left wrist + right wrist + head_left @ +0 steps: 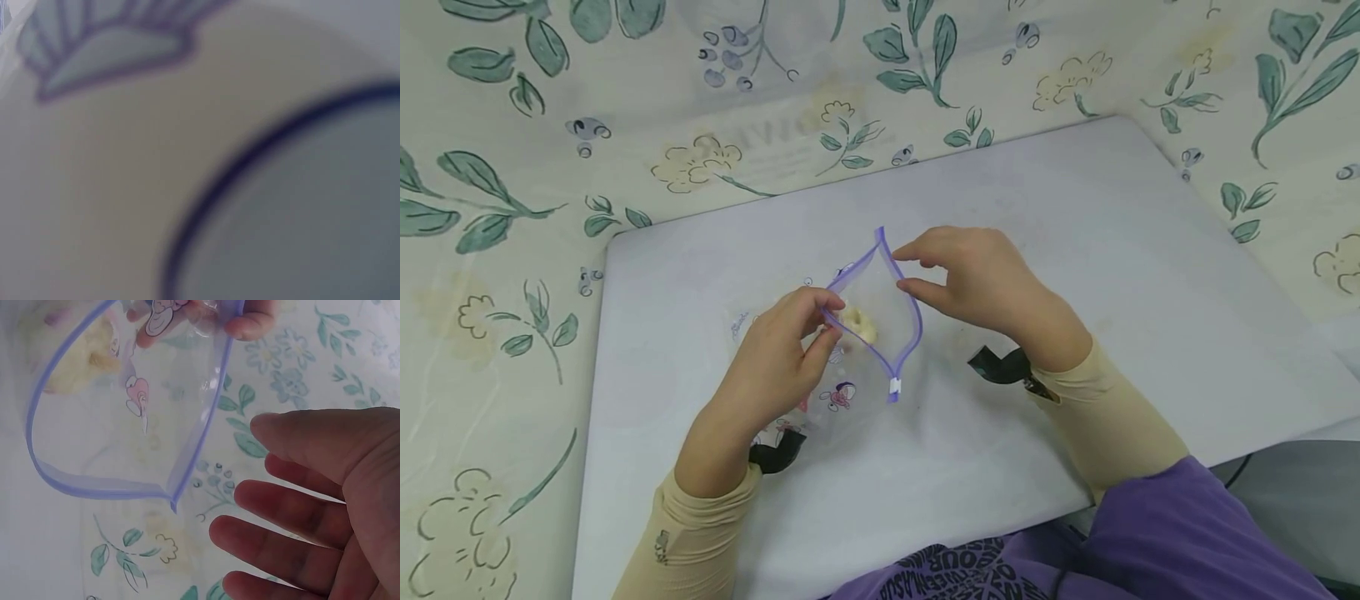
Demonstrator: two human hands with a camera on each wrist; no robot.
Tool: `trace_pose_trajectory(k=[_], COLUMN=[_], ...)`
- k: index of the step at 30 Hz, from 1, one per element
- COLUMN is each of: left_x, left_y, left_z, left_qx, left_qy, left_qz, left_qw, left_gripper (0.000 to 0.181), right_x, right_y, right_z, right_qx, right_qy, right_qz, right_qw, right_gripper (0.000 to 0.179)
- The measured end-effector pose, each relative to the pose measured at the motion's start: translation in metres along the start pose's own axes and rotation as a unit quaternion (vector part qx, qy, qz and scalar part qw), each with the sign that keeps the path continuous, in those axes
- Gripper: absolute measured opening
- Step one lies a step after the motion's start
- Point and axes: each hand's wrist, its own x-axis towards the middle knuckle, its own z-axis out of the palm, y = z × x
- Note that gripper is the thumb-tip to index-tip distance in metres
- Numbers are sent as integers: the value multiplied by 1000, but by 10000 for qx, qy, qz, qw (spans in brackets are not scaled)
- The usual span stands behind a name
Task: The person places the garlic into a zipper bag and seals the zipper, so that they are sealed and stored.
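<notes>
A clear plastic zipper bag (838,396) with cartoon prints stands with its mouth spread wide, edged by a purple zip strip (919,321). A white slider (894,386) sits at the near end of the strip. My left hand (778,354) pinches the left side of the mouth between thumb and fingers. My right hand (981,271) is beside the right side, fingertips close to the strip; the right wrist view has its relaxed fingers apart from the bag. Inside lies a pale yellow, ring-like piece (859,325). Blurred printed film (144,150) fills the left wrist view.
The bag is over a white tabletop (1000,433). Floral-patterned cloth (820,108) rises behind the table and along its left side. Black straps (996,367) hang at the wrists, near the beige sleeves. The table's front edge meets the person's purple shirt (1187,533).
</notes>
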Motion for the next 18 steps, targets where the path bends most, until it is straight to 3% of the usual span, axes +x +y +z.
trace_pose_trajectory(k=[18], left_x=[0], left_y=[0], left_z=[0], left_qx=[-11], left_qy=[26], left_qz=[14], left_qw=[10000], left_gripper=[26], right_x=[0], right_y=[5], right_z=[0], right_qx=[-47], right_qy=[-31], right_qz=[145], right_qw=[9999], right_gripper=[37])
